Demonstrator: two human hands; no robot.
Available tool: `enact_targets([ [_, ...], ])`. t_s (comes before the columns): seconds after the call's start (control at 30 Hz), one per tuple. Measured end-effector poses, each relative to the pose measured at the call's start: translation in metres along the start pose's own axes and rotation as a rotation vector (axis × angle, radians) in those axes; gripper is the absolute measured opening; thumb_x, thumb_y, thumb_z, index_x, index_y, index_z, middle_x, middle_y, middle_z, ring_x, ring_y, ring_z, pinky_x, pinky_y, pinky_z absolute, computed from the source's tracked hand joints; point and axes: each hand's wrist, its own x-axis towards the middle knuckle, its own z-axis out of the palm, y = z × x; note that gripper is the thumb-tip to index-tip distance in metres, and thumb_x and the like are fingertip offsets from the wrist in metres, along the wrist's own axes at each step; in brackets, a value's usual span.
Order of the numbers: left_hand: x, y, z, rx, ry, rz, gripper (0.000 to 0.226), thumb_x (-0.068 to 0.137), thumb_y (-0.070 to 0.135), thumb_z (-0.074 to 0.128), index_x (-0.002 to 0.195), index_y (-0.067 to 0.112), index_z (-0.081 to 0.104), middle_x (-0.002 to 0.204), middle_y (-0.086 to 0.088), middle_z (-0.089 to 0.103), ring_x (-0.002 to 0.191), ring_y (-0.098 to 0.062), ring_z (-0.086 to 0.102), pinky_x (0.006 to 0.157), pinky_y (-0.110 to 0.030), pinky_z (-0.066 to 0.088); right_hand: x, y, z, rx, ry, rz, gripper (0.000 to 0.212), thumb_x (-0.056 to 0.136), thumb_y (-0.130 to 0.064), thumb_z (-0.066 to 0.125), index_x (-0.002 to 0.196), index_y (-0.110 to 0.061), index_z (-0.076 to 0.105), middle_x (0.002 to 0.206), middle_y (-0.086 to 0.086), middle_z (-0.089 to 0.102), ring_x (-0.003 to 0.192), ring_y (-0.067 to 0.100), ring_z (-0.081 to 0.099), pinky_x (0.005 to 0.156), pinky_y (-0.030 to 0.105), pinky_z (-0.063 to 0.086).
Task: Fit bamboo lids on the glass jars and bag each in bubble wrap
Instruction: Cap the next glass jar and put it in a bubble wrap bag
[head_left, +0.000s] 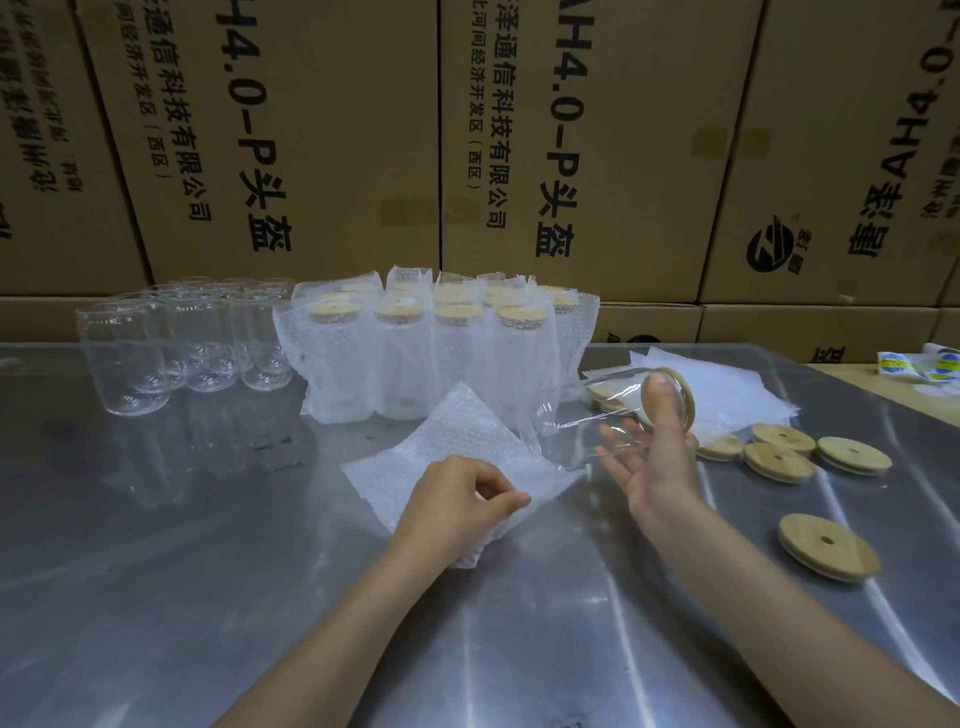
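Observation:
My left hand (457, 493) pinches the near edge of a bubble wrap bag (462, 441) lying flat on the metal table (208, 545). My right hand (657, 457) holds a clear glass jar (576, 415) on its side, thumb pressed on the bamboo lid (675, 397) fitted in its mouth. The jar's base points left at the bag. Several bare glass jars (176, 343) stand at the back left. Several lidded jars in bubble wrap (436, 343) stand at the back centre. Loose bamboo lids (789, 452) lie to the right, one (828, 545) nearer to me.
A stack of flat bubble wrap bags (722, 384) lies behind the loose lids. Cardboard boxes (571, 130) form a wall behind the table. A roll of printed labels (917, 366) sits on a wooden surface at the far right.

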Motion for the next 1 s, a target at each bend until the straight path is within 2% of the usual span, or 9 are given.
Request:
enact_targets([
  [0.13,0.002,0.001,-0.005,-0.100,-0.032,-0.059,0.046,0.071,0.064,0.070,0.057,0.020,0.068,0.043,0.011,0.052,0.040,-0.004,0.046,0.044,-0.017,0.036,0.003,-0.001,-0.002,0.011,0.016,-0.007,0.060,0.082,-0.053,0.067,0.124,-0.021,0.039,0.105,0.003,0.060,0.084,0.018,0.068,0.058,0.032,0.053],
  [0.2,0.009,-0.006,-0.011,0.033,0.102,-0.026,0.051,0.077,0.066,0.062,0.053,0.022,0.065,0.063,0.008,0.062,0.060,-0.007,0.058,0.059,-0.023,0.043,0.003,-0.002,-0.003,0.019,0.022,-0.004,0.055,0.082,-0.053,0.067,0.119,-0.023,0.040,0.106,0.004,0.060,0.083,0.018,0.067,0.059,0.032,0.053],
  [0.3,0.013,-0.024,-0.021,0.320,0.280,0.055,0.023,0.092,0.044,0.056,0.095,0.026,0.068,0.116,0.006,0.062,0.111,-0.014,0.056,0.087,-0.028,0.040,0.004,-0.001,-0.004,0.021,0.022,0.000,0.054,0.082,-0.053,0.068,0.117,-0.023,0.039,0.104,0.003,0.059,0.082,0.016,0.067,0.060,0.032,0.053],
  [0.4,0.014,-0.041,-0.025,0.471,0.032,-0.050,0.048,0.099,0.043,0.044,0.140,0.018,0.046,0.146,-0.001,0.043,0.135,-0.020,0.038,0.107,-0.030,0.030,0.004,0.000,-0.003,0.012,0.016,-0.002,0.058,0.082,-0.053,0.067,0.123,-0.023,0.039,0.104,0.002,0.060,0.082,0.016,0.067,0.059,0.031,0.052],
  [0.53,0.016,-0.034,-0.033,0.626,0.070,-0.112,0.048,0.095,0.059,0.039,0.098,0.022,0.069,0.102,0.000,0.064,0.098,-0.022,0.060,0.070,-0.029,0.043,0.005,0.000,-0.004,-0.001,0.014,-0.003,0.062,0.082,-0.055,0.067,0.128,-0.022,0.039,0.107,0.002,0.061,0.086,0.018,0.068,0.058,0.030,0.052],
  [0.6,0.014,-0.024,-0.037,0.713,0.103,-0.127,0.060,0.095,0.063,0.034,0.064,0.017,0.056,0.069,0.000,0.057,0.072,-0.023,0.057,0.053,-0.027,0.034,0.006,0.000,-0.005,-0.008,0.020,-0.002,0.063,0.081,-0.056,0.067,0.127,-0.023,0.040,0.108,0.002,0.061,0.084,0.016,0.068,0.056,0.029,0.052],
  [0.8,0.010,-0.007,-0.030,0.410,-0.096,-0.127,0.066,0.090,0.061,0.048,0.042,0.017,0.057,0.038,0.007,0.051,0.042,-0.006,0.049,0.053,-0.023,0.040,0.008,-0.003,-0.005,0.012,0.040,0.002,0.070,0.079,-0.059,0.066,0.130,-0.023,0.037,0.110,0.003,0.061,0.086,0.017,0.068,0.060,0.032,0.051],
  [0.93,0.013,-0.015,-0.034,0.352,-0.028,0.011,0.017,0.095,0.022,0.053,0.100,0.021,0.069,0.110,0.004,0.066,0.097,-0.010,0.060,0.079,-0.022,0.041,0.010,-0.003,-0.006,0.011,0.036,0.010,0.065,0.080,-0.060,0.065,0.126,-0.024,0.037,0.109,0.001,0.060,0.085,0.015,0.067,0.059,0.032,0.050],
  [1.0,0.011,-0.022,-0.037,0.406,-0.198,0.102,0.043,0.088,-0.001,0.047,0.119,0.023,0.063,0.128,0.006,0.054,0.119,-0.013,0.048,0.088,-0.016,0.033,0.010,-0.002,-0.007,0.005,0.032,0.007,0.065,0.080,-0.060,0.065,0.127,-0.024,0.038,0.110,0.001,0.061,0.083,0.013,0.067,0.059,0.031,0.050],
])
